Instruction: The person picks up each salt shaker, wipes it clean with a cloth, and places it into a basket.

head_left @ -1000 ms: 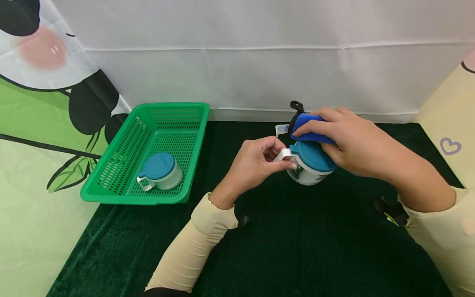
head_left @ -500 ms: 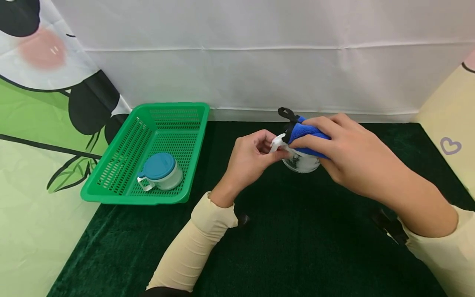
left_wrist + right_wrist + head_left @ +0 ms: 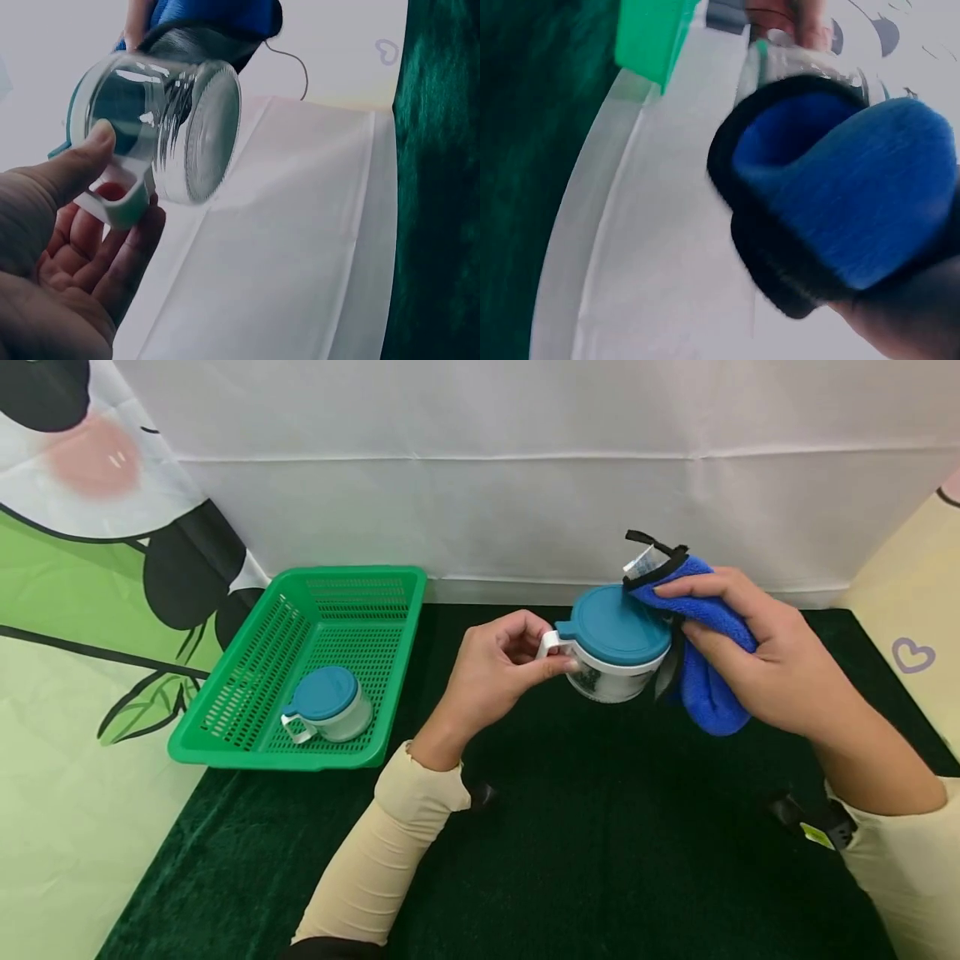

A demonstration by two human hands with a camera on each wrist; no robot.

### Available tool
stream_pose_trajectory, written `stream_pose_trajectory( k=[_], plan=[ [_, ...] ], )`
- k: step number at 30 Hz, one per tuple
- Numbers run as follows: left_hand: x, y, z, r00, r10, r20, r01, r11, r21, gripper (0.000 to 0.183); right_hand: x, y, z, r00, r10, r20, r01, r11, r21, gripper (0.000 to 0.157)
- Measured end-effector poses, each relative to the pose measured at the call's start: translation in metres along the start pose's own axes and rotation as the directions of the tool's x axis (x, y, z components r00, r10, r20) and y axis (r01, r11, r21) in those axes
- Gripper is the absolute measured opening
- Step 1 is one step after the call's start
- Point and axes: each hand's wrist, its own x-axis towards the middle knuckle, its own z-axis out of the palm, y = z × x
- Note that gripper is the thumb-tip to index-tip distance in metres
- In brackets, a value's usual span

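Observation:
A clear glass jar (image 3: pixel 611 681) with a blue lid (image 3: pixel 621 623) and a white handle (image 3: pixel 551 643) is held up above the dark green cloth. My left hand (image 3: pixel 498 672) pinches it by the handle, the thumb against the glass, as the left wrist view also shows on the jar (image 3: pixel 169 127). My right hand (image 3: pixel 765 652) grips a folded blue cloth (image 3: pixel 716 685) with black edging, which touches the far right side of the lid and jar. In the right wrist view the cloth (image 3: pixel 855 187) covers much of the jar.
At the left stands a green perforated basket (image 3: pixel 300 760). Inside it sits a second jar with a blue lid (image 3: pixel 324 693) and white handle. A white fabric backdrop (image 3: pixel 487 518) rises behind the table, with printed panels at both sides.
My right hand with the cloth first passed over the lid toward the handle, then moved right to the jar's far side, uncovering the lid. The jar has shifted slightly left and up.

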Motion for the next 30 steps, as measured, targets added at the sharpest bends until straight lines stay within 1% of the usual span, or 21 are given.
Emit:
stream_pose_trajectory(
  k=[2,4,6,7,10,13,16,19,21,23,25,27,30],
  plan=[
    [0.000,0.001,0.000,1.000,0.004,0.025,-0.004,1.000,-0.002,0.016,0.005,0.005,-0.006,0.996,0.069,0.051,-0.073,0.994,0.083,0.042],
    [-0.001,0.003,0.001,0.999,0.002,0.050,-0.002,1.000,0.005,0.016,0.012,0.008,-0.012,0.985,0.117,0.126,-0.134,0.982,0.133,0.042],
    [-0.001,0.003,0.001,0.997,0.005,0.071,-0.006,1.000,0.022,0.016,0.019,0.011,-0.018,0.972,0.121,0.199,-0.150,0.980,0.134,0.042],
    [-0.001,0.003,0.001,0.997,0.008,0.083,-0.011,1.000,0.028,0.016,0.023,0.011,-0.020,0.966,0.120,0.229,-0.149,0.982,0.114,0.042],
    [-0.001,0.003,0.003,0.994,0.010,0.107,-0.015,0.999,0.047,0.016,0.033,0.008,-0.023,0.950,0.091,0.299,-0.112,0.992,0.054,0.040],
    [-0.001,0.003,0.005,0.992,0.003,0.122,-0.009,0.999,0.049,0.017,0.039,0.002,-0.022,0.943,0.041,0.331,-0.030,0.999,-0.037,0.039],
    [-0.001,0.003,0.006,0.992,-0.008,0.129,0.001,0.998,0.060,0.017,0.042,-0.007,-0.017,0.940,0.010,0.341,0.051,0.984,-0.169,0.039],
    [-0.002,0.003,0.008,0.991,-0.016,0.131,0.006,0.997,0.076,0.017,0.041,-0.016,-0.008,0.941,-0.016,0.337,0.127,0.942,-0.310,0.040],
    [-0.002,0.002,0.009,0.992,-0.017,0.126,0.005,0.996,0.089,0.017,0.039,-0.022,-0.001,0.943,-0.047,0.328,0.180,0.904,-0.389,0.042],
    [-0.002,0.002,0.010,0.993,-0.018,0.114,0.007,0.995,0.099,0.018,0.036,-0.028,0.005,0.945,-0.098,0.314,0.239,0.859,-0.453,0.044],
    [-0.001,0.003,0.012,0.996,-0.020,0.092,0.009,0.994,0.113,0.019,0.032,-0.033,0.010,0.942,-0.149,0.302,0.288,0.819,-0.497,0.046],
    [-0.001,0.002,0.013,0.998,-0.019,0.065,0.011,0.992,0.125,0.019,0.028,-0.038,0.015,0.935,-0.199,0.293,0.330,0.788,-0.520,0.049],
    [-0.001,0.002,0.013,1.000,-0.008,0.020,0.006,0.991,0.135,0.019,0.022,-0.042,0.018,0.925,-0.256,0.282,0.373,0.764,-0.527,0.053]
  ],
)
